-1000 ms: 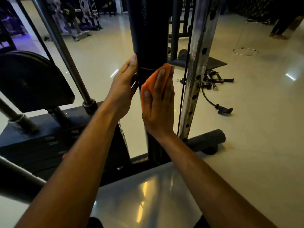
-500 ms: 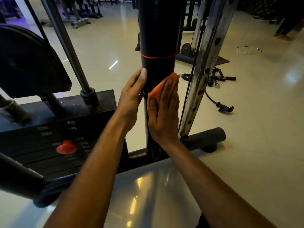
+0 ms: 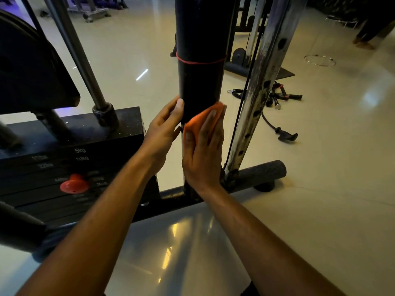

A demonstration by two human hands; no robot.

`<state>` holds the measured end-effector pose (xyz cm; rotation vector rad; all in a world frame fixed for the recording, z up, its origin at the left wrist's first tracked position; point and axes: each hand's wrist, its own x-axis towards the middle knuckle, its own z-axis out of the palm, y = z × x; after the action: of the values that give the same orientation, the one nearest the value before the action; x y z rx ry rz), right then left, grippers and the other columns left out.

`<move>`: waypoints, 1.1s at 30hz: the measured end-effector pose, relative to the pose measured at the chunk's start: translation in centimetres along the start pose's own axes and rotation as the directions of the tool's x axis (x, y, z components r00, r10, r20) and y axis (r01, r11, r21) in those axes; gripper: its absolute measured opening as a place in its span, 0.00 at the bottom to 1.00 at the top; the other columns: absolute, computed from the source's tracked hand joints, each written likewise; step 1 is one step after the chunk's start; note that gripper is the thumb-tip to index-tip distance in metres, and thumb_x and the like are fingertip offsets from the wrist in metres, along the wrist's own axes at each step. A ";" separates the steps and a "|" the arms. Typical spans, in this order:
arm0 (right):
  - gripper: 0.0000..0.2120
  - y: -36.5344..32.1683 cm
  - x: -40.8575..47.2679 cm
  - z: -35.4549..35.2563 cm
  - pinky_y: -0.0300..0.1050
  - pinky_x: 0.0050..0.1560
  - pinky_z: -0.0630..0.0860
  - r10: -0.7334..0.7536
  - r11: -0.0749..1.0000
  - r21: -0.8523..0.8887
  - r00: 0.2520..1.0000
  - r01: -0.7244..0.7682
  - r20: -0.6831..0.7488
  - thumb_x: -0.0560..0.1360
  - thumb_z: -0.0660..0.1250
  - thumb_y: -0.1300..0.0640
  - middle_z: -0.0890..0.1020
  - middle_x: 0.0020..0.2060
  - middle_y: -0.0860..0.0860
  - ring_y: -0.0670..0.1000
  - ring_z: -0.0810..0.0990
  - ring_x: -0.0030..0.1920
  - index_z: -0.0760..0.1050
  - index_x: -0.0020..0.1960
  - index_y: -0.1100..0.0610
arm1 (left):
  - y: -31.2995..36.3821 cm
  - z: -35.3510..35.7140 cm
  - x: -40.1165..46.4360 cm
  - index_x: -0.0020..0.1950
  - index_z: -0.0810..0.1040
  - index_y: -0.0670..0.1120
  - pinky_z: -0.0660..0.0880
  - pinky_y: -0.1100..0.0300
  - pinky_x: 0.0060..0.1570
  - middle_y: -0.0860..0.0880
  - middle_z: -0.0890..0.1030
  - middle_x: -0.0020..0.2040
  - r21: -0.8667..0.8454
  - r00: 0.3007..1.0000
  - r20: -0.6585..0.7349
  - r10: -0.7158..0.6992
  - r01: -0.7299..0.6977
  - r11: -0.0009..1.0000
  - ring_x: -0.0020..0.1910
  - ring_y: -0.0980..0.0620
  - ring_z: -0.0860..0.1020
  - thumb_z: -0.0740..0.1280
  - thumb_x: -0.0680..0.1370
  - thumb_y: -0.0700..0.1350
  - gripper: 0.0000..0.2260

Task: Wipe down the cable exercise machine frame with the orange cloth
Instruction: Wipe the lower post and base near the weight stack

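Right grip (image 3: 203, 150), "5kg" stack (image 3: 80, 150)

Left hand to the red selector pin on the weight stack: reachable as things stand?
Probably yes. The left hand only rests flat on the black post, holding nothing, and the red pin sits exposed on the stack face below-left of it. Nothing visible lies between them; the right hand keeps the orange cloth.

Both hands have slid down the black post (image 3: 199, 86) — the right hand (image 3: 203, 154) with the orange cloth (image 3: 199, 120), the left hand (image 3: 163, 129) beside it — now well below the red band (image 3: 201, 60), nearer the base.
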<state>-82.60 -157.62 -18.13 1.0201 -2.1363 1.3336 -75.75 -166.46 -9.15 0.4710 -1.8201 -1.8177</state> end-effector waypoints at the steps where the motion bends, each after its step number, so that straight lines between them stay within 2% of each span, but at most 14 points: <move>1: 0.40 1.0 -0.9 0.2 0.65 0.81 0.67 -0.035 0.999 -0.029 0.999 0.036 0.027 0.89 0.56 0.41 0.37 0.87 0.55 0.61 0.51 0.88 0.29 0.86 0.46 | -0.1 0.0 0.1 0.82 0.70 0.58 0.71 0.47 0.77 0.58 0.77 0.75 -0.004 1.000 -0.006 0.003 -0.003 1.000 0.76 0.54 0.74 0.63 0.85 0.62 0.25; 4: 0.45 4.3 -4.3 1.4 0.68 0.77 0.72 -0.059 0.995 -0.078 0.992 0.068 0.110 0.88 0.60 0.44 0.34 0.87 0.54 0.64 0.51 0.87 0.26 0.85 0.43 | -0.4 -0.1 0.2 0.81 0.71 0.58 0.68 0.42 0.79 0.56 0.77 0.75 -0.009 1.000 0.002 0.001 -0.001 1.000 0.78 0.51 0.73 0.65 0.82 0.66 0.28; 8: 0.45 4.0 -4.6 1.6 0.67 0.78 0.70 -0.032 0.997 -0.066 0.993 0.040 0.113 0.88 0.61 0.45 0.34 0.87 0.54 0.63 0.48 0.88 0.26 0.85 0.43 | -0.3 -0.2 0.2 0.81 0.71 0.58 0.67 0.43 0.80 0.57 0.77 0.75 -0.006 1.000 0.019 -0.003 0.003 1.000 0.78 0.52 0.72 0.64 0.82 0.64 0.28; 11: 0.40 2.0 -1.9 0.2 0.61 0.82 0.65 -0.084 0.996 -0.012 0.993 0.085 0.078 0.90 0.55 0.42 0.38 0.87 0.57 0.62 0.48 0.88 0.27 0.85 0.45 | -0.2 -0.2 0.2 0.81 0.71 0.57 0.68 0.46 0.79 0.59 0.78 0.74 -0.015 0.999 0.027 -0.018 0.019 1.000 0.77 0.53 0.72 0.63 0.83 0.62 0.26; 14: 0.36 0.5 0.6 -0.7 0.62 0.82 0.66 -0.075 0.997 0.019 0.997 0.075 0.032 0.90 0.51 0.40 0.43 0.88 0.59 0.62 0.52 0.87 0.32 0.87 0.47 | -0.2 -0.1 0.0 0.82 0.70 0.59 0.68 0.47 0.80 0.60 0.77 0.75 -0.010 0.999 0.024 -0.033 0.033 0.999 0.78 0.53 0.71 0.62 0.85 0.61 0.24; 17: 0.39 2.5 -1.7 -0.2 0.63 0.81 0.67 -0.083 0.995 -0.040 0.992 0.087 0.096 0.89 0.53 0.40 0.42 0.88 0.60 0.63 0.54 0.87 0.27 0.85 0.44 | -0.1 0.1 -0.4 0.82 0.69 0.60 0.66 0.45 0.81 0.59 0.75 0.77 -0.014 0.999 0.028 -0.042 0.042 0.999 0.80 0.53 0.69 0.62 0.85 0.62 0.24; 21: 0.43 4.6 -6.2 0.7 0.71 0.76 0.71 0.034 0.999 -0.038 0.982 -0.027 0.186 0.89 0.57 0.42 0.42 0.88 0.59 0.65 0.56 0.86 0.25 0.84 0.42 | 0.3 0.0 -1.4 0.83 0.68 0.59 0.61 0.41 0.82 0.57 0.72 0.80 -0.024 0.996 0.032 -0.081 0.081 0.996 0.82 0.51 0.66 0.63 0.86 0.61 0.25; 24: 0.46 3.6 -4.8 0.5 0.67 0.78 0.71 0.006 1.000 -0.019 0.987 -0.003 0.163 0.89 0.62 0.45 0.40 0.88 0.60 0.63 0.53 0.87 0.27 0.86 0.49 | 0.0 0.2 -2.1 0.84 0.66 0.60 0.62 0.42 0.82 0.57 0.70 0.82 -0.019 0.996 0.017 -0.091 0.091 0.996 0.83 0.51 0.65 0.63 0.86 0.61 0.26; 27: 0.40 1.7 -1.6 -0.5 0.63 0.82 0.66 0.001 1.000 0.021 0.995 -0.003 0.100 0.89 0.57 0.42 0.44 0.88 0.60 0.62 0.54 0.87 0.34 0.87 0.54 | -0.7 0.2 -2.1 0.83 0.66 0.62 0.64 0.44 0.80 0.57 0.69 0.82 0.003 0.995 0.014 -0.102 0.102 0.995 0.82 0.51 0.65 0.62 0.86 0.61 0.25; 30: 0.39 1.9 -1.7 -1.0 0.59 0.83 0.62 -0.003 1.000 0.012 0.990 0.001 0.138 0.88 0.49 0.35 0.45 0.88 0.59 0.61 0.55 0.87 0.30 0.86 0.49 | -1.7 -0.1 -1.8 0.84 0.66 0.60 0.63 0.41 0.81 0.55 0.70 0.82 0.011 0.993 0.007 -0.116 0.116 0.993 0.82 0.50 0.65 0.63 0.85 0.62 0.27; 33: 0.39 4.3 -5.9 -0.1 0.68 0.80 0.68 0.054 0.999 -0.010 0.970 -0.053 0.238 0.87 0.47 0.32 0.46 0.88 0.58 0.63 0.58 0.86 0.23 0.83 0.40 | -2.5 -0.2 -1.5 0.84 0.67 0.57 0.61 0.40 0.82 0.55 0.71 0.81 0.019 0.989 0.049 -0.139 0.138 0.990 0.82 0.50 0.66 0.63 0.86 0.62 0.27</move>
<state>-82.16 -154.23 -24.57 1.1810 -2.3548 1.2867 -74.71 -165.78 -11.79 0.5759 -1.8779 -1.9245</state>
